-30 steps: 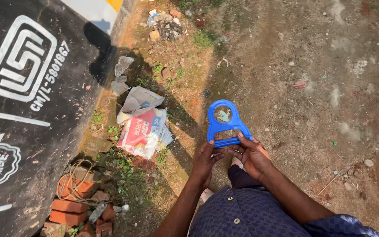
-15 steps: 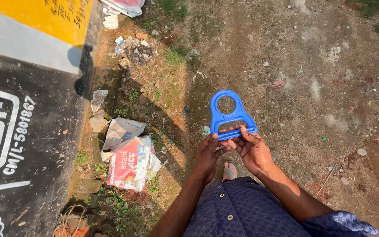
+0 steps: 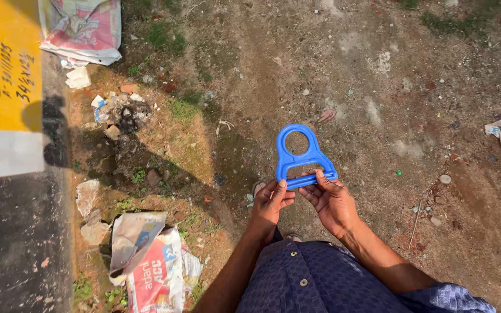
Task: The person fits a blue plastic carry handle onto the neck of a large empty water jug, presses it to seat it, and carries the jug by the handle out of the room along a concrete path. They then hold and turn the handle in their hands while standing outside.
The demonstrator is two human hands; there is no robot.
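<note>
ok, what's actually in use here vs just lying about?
In use:
- blue plastic handle
- left hand and right hand, both gripping its bottom bar

Lying about:
- crumpled sacks
- sack by wall
- stones
- paper scrap

- Outdoors, on a patch of bare dirt ground (image 3: 343, 69) scattered with stones and litter.
- Crumpled cement sacks (image 3: 152, 266) and broken rubble (image 3: 97, 223) lie among sparse weeds.
- A painted black-and-yellow wall (image 3: 7, 145) borders the plot, suggesting a roadside or building site.

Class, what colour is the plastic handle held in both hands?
Bright blue all over; the handle shows best in the head view, its only view.
</note>
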